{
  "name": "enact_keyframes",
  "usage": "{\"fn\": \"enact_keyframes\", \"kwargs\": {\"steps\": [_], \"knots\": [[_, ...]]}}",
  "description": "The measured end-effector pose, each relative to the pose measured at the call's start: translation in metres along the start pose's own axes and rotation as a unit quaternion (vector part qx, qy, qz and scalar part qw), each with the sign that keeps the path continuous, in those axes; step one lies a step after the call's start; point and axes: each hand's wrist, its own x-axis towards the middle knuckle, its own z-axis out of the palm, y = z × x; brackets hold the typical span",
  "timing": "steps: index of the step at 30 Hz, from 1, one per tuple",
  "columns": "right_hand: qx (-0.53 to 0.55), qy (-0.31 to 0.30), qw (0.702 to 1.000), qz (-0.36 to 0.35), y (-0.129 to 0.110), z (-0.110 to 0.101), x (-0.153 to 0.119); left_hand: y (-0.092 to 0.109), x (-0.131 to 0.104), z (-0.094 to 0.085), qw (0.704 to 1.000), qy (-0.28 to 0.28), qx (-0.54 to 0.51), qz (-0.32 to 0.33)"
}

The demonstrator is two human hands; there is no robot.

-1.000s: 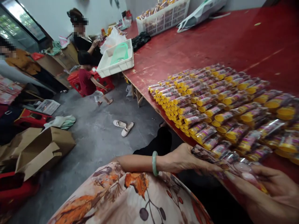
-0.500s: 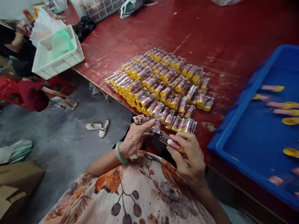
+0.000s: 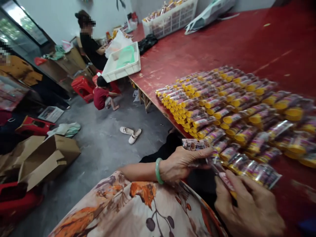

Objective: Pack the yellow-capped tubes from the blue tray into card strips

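My left hand (image 3: pixel 181 163), with a green bangle on the wrist, grips a few small printed packets (image 3: pixel 195 144) between thumb and fingers. Just right of it, my right hand (image 3: pixel 249 200) pinches a clear wrapped tube (image 3: pixel 225 181) with pink contents and a yellow end. The tube's upper end meets the left hand's fingertips; whether those fingers grip it cannot be told. Beyond both hands, many wrapped tubes with yellow ends (image 3: pixel 212 105) lie stacked in rows on the red table (image 3: pixel 168 65).
A white crate (image 3: pixel 123 70) juts over the table's far left corner, near a black bag (image 3: pixel 148 43). A basket (image 3: pixel 170 23) of tubes stands behind. People are at the left, one crouching (image 3: pixel 100 98). Shoes (image 3: pixel 135 135) and a cardboard box (image 3: pixel 49 158) are on the floor.
The view has swung left, so the blue tray has nearly left it and more of the room shows. The tube in my right hand is now closer to my left hand.
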Motion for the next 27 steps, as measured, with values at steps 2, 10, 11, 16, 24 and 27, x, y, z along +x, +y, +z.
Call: {"fn": "enact_keyframes", "kwargs": {"steps": [2, 10, 11, 16, 24, 27], "knots": [[-0.017, 0.011, 1.000, 0.002, -0.002, 0.000, 0.000, 0.001, -0.001, 0.000, 1.000, -0.004, -0.006, -0.011], [-0.044, 0.033, 0.997, -0.051, -0.011, 0.000, 0.012, -0.004, -0.006, -0.004, 1.000, -0.022, 0.017, 0.008], [-0.048, 0.035, 0.996, -0.060, -0.011, 0.000, 0.013, -0.005, -0.006, -0.005, 1.000, -0.021, 0.018, 0.009], [-0.081, 0.034, 0.991, -0.102, -0.011, 0.002, 0.011, -0.007, -0.009, -0.001, 1.000, -0.013, -0.006, 0.027], [0.061, 0.019, 0.997, -0.035, -0.012, 0.008, 0.011, -0.007, -0.004, -0.010, 0.999, -0.035, 0.004, 0.029], [0.162, 0.006, 0.986, 0.037, -0.013, 0.006, 0.010, -0.006, -0.002, -0.015, 0.998, -0.048, 0.013, 0.028]]}}
